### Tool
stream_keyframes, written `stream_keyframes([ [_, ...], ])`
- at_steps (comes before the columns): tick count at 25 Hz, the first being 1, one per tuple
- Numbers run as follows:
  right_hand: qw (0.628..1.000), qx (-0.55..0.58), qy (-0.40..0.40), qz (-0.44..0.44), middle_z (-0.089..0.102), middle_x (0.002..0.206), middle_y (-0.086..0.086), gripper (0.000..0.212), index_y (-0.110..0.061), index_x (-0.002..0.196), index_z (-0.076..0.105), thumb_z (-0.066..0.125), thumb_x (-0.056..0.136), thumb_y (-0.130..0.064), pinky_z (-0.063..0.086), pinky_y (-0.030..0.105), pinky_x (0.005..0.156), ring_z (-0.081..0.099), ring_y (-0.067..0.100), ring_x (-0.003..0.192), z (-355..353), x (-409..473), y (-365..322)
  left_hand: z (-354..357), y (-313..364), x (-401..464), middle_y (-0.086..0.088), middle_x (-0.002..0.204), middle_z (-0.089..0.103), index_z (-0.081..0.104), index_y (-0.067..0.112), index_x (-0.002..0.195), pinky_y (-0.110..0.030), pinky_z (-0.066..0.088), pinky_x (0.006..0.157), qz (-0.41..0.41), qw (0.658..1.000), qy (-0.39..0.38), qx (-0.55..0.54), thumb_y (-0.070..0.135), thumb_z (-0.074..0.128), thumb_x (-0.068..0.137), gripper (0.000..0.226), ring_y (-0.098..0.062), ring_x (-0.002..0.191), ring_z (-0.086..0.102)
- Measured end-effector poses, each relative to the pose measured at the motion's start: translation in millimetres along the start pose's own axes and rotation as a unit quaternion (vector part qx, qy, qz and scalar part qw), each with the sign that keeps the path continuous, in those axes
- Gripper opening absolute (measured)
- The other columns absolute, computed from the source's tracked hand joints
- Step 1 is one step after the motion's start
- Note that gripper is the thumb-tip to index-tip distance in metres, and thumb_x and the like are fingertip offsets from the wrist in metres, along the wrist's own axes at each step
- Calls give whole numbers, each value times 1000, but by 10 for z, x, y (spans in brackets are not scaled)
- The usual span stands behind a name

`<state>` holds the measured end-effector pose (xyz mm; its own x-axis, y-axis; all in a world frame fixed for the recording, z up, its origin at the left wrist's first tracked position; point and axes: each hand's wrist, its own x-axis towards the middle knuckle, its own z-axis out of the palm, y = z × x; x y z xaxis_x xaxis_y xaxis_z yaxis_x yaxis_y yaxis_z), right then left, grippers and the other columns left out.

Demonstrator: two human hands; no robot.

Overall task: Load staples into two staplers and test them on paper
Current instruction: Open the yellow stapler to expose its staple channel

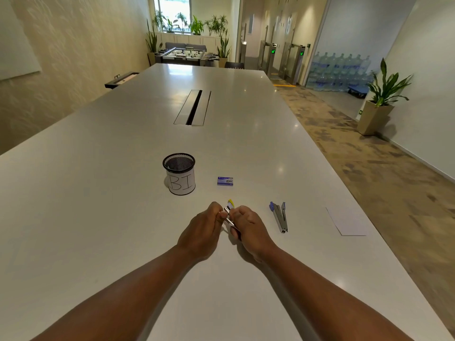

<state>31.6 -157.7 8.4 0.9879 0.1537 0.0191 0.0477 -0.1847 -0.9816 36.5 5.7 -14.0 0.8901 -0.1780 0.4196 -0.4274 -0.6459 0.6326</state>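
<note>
We hold a small yellow-tipped stapler (230,210) just above the white surface (123,193), our right hand (248,230) curled around its body and our left hand (204,227) pinching at its metal part with curled fingers (222,215). The second stapler (280,216), blue-ended and lying open, rests to the right, with a sheet of paper (346,221) farther right. A staple box (225,181) sits beyond our hands, beside a black mesh cup (179,173).

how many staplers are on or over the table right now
2. The yellow stapler is held between the left hand and right hand; the blue stapler lies open on the table to their right.
</note>
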Motion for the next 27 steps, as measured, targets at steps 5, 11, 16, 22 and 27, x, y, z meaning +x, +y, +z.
stream_keyframes([
  [5,999,38,37,8,58,55,9,35,-14,90,49,38,108,-41,45,36,57,52,22,50,-43,41,6,2,4,-29,5,68,60,41,28,93,-41,48,50,6,1000,12,-2,60,22,105,39,-14,57,57],
  [11,992,-9,95,-81,48,64,-17,32,-16,89,43,46,104,-43,41,21,54,43,1,57,40,-54,73,5,-35,46,9,96,62,56,30,105,-19,47,76,-10,997,29,-64,35,37,108,19,-10,90,61],
  [16,983,-106,77,-130,48,61,-16,20,-30,91,41,49,104,-41,33,23,48,39,4,52,101,-107,90,-22,-109,93,12,96,71,68,29,104,-18,51,80,-104,980,33,-165,15,49,104,24,-5,91,65],
  [22,970,-145,129,-144,61,75,-3,20,-22,84,51,59,97,-35,47,40,60,55,19,66,96,-127,81,-45,-171,208,2,93,74,74,23,103,-28,57,77,-199,954,61,-218,10,54,102,24,-14,82,69],
  [27,976,-63,196,-75,68,77,-6,23,-21,81,56,78,84,-18,51,20,66,66,10,72,4,-109,72,-33,-126,284,-3,90,74,74,17,105,-21,52,72,-248,944,92,-198,9,56,100,20,-16,79,68],
])
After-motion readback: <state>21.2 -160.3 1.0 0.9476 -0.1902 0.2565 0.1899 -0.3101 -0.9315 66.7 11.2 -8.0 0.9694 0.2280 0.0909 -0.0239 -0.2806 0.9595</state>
